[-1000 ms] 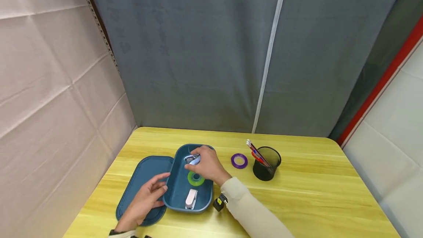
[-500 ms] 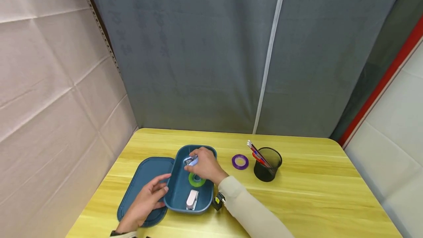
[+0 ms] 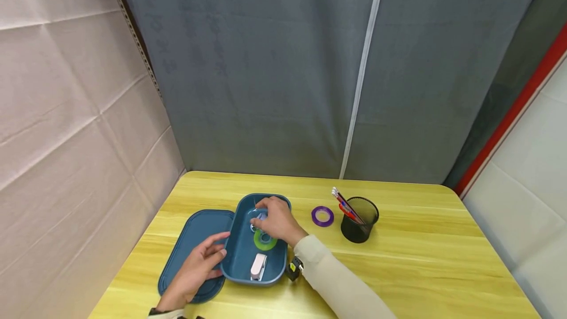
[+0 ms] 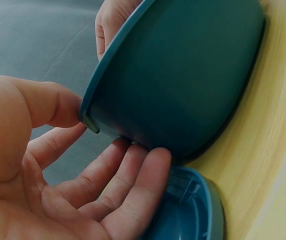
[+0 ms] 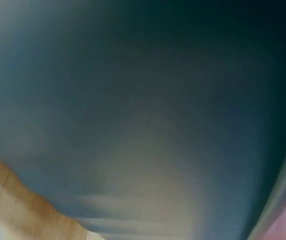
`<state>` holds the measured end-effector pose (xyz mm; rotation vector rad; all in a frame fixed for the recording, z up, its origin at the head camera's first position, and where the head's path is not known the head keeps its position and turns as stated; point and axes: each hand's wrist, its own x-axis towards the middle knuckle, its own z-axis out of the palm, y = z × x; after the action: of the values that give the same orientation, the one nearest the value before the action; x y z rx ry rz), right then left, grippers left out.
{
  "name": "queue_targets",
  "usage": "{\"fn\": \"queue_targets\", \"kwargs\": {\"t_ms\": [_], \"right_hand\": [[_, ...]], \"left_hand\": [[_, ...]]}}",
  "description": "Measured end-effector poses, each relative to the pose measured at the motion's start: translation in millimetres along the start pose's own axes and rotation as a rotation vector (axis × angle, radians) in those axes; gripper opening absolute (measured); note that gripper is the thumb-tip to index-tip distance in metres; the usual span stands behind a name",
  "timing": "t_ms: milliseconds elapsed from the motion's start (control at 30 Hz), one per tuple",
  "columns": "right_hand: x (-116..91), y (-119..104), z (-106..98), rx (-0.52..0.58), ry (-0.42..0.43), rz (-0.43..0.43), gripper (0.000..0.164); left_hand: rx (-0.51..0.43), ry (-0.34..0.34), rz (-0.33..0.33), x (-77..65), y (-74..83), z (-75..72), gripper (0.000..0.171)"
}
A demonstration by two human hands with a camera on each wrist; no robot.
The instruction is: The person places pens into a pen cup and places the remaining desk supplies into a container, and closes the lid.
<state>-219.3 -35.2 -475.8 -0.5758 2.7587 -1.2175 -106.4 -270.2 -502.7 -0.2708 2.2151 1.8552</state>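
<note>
My right hand (image 3: 276,220) reaches into a dark-blue storage box (image 3: 239,255) and pinches a small pale-blue and silver item (image 3: 261,216), mostly hidden by the fingers; its kind is unclear. Just below it lies a green tape roll (image 3: 266,247), and a white-pink mini stapler (image 3: 258,266) sits at the near end. My left hand (image 3: 201,265) holds the box's left side; in the left wrist view the thumb meets the rim while other fingers touch the outer wall (image 4: 183,80). The right wrist view is filled by a blurred box wall (image 5: 143,110).
The blue lid (image 3: 195,233) lies flat at the box's left, partly under my left hand. Right of the box are a purple tape roll (image 3: 314,220) and a black mesh pen cup (image 3: 356,232) holding pencils (image 3: 341,198). Grey curtain (image 3: 266,87) hangs behind the table.
My right hand has shifted the pale-blue item slightly nearer, toward the green tape roll, and the item is now more covered by the fingers. The left hand stays at the box's side.
</note>
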Motion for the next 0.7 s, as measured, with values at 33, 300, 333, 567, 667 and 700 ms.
{"fn": "queue_targets", "kwargs": {"t_ms": [33,300,333,567,667,700], "right_hand": [[-0.3,-0.4,0.0,0.003,0.000,0.003,0.043],[-1.8,-0.2,-0.4,0.012,0.000,0.010,0.042],[-2.0,0.0,-0.5,0.017,0.002,0.007,0.042],[-3.9,3.9,-2.6,0.088,0.012,-0.009,0.041],[-5.0,5.9,-4.9,0.117,0.031,-0.022,0.039],[-5.3,6.9,-5.6,0.124,0.037,-0.029,0.039]], "left_hand": [[-0.001,0.000,-0.001,-0.1,0.0,0.1,0.053],[-0.002,0.002,-0.009,-1.0,-1.0,0.3,0.053],[-0.003,0.003,-0.010,-1.0,-1.1,0.3,0.053],[-0.004,0.009,-0.013,-0.6,-0.4,0.4,0.053],[-0.005,0.010,-0.014,-0.2,0.5,0.7,0.053],[-0.004,0.013,-0.014,-0.1,0.7,0.8,0.053]]}}
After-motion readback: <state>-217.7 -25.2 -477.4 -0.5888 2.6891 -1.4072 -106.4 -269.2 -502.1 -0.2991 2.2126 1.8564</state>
